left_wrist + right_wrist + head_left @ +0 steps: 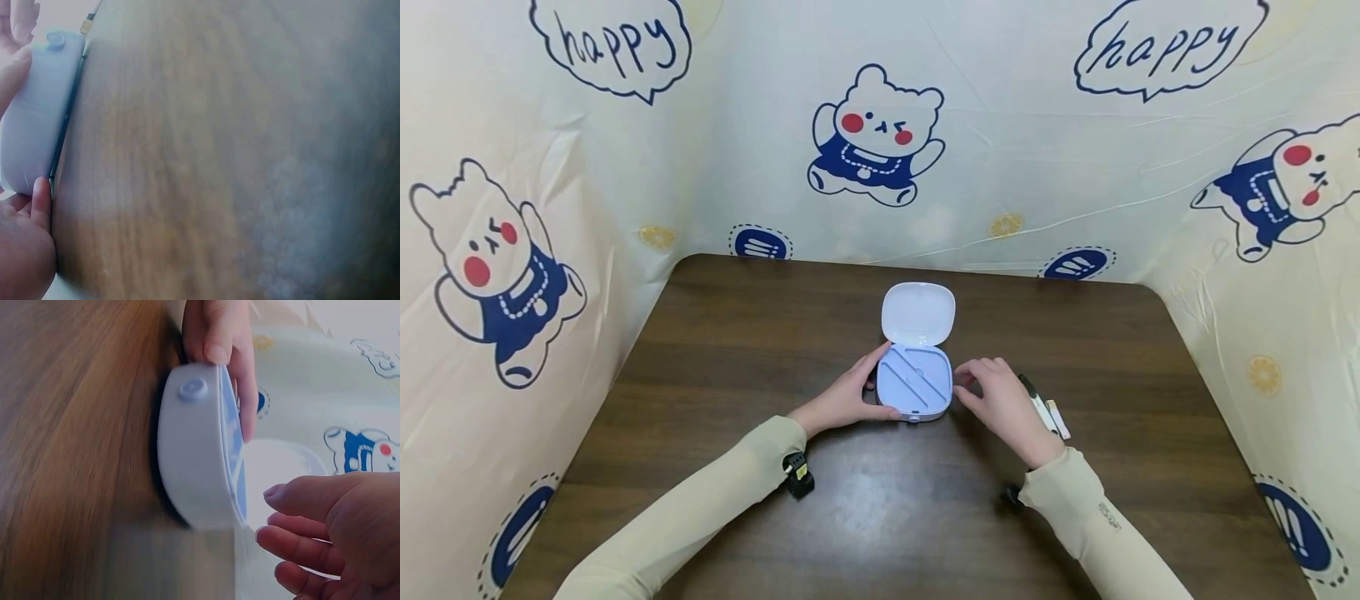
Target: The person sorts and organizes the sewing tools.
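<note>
A small blue-and-white case (914, 383) with rounded corners sits on the table, its translucent lid (918, 313) raised at the back. Inside is a pale blue tray with a slanted divider. My left hand (847, 393) grips the case's left side, thumb at the front corner and fingers along the far side. A round button shows on the case's front (194, 425) in the right wrist view. My right hand (1000, 398) hovers by the right side of the case, fingers loosely bent with a gap between them and the thumb, holding nothing.
Beside my right wrist lie a white pen-like stick with a dark end (1038, 405) and a short white piece (1058, 419), partly hidden by the hand. The brown wooden table (760, 333) is bordered by a printed cloth (752, 150) at the back and sides.
</note>
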Motion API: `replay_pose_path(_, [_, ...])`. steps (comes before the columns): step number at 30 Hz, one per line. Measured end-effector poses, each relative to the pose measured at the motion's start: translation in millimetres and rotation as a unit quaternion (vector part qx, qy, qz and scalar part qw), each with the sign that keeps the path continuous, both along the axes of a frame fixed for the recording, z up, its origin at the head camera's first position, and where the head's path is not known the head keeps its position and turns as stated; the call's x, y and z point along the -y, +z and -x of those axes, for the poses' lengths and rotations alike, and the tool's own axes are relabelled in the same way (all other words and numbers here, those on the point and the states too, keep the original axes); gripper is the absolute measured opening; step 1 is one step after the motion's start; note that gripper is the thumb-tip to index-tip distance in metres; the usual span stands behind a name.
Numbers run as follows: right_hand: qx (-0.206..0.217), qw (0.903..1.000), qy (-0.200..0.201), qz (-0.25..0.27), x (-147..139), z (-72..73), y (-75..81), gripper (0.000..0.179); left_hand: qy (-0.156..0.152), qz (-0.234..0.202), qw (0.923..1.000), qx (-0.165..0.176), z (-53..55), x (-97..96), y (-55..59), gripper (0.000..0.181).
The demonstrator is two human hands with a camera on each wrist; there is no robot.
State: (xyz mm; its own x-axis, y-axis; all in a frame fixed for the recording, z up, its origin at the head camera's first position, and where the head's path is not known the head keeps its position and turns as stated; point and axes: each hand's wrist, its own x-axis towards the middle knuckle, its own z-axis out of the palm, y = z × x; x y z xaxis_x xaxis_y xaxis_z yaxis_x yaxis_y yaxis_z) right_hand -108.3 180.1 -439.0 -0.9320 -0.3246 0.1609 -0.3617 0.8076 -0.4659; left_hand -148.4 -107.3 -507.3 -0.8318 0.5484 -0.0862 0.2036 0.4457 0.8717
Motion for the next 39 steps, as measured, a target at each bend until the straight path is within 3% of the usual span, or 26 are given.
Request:
replay_pose_path(8, [0.014, 0.9997, -0.021, 0.003, -34.1, -6.7, 2.2, 0.024, 0.000, 0.002, 1.0000, 0.004, 0.0, 0.8, 1.1, 0.118])
replay_pose_path(17, [0.012, 0.9995, -0.018, 0.023, -84.0, -12.3, 3.4, 0.023, 0.002, 0.012, 0.9999, 0.008, -0.3, 0.9, 0.9, 0.118])
replay_pose_path(26, [0.113, 0.9922, -0.039, 0.037, -143.0, -17.5, -2.3, 0.017, 0.002, 0.008, 1.0000, 0.003, -0.2, -1.2, 0.9, 0.118])
replay_pose_path(34, [0.137, 0.9872, 0.008, 0.081, -183.0, -30.3, -20.5, 0.009, 0.002, 0.008, 1.0000, 0.002, 0.7, -1.8, 2.1, 0.119])
replay_pose_path(39, [0.147, 0.9860, 0.037, 0.069, -201.1, -35.6, -35.7, 0.013, 0.004, 0.016, 0.9998, 0.007, -0.1, -1.9, 1.4, 0.119])
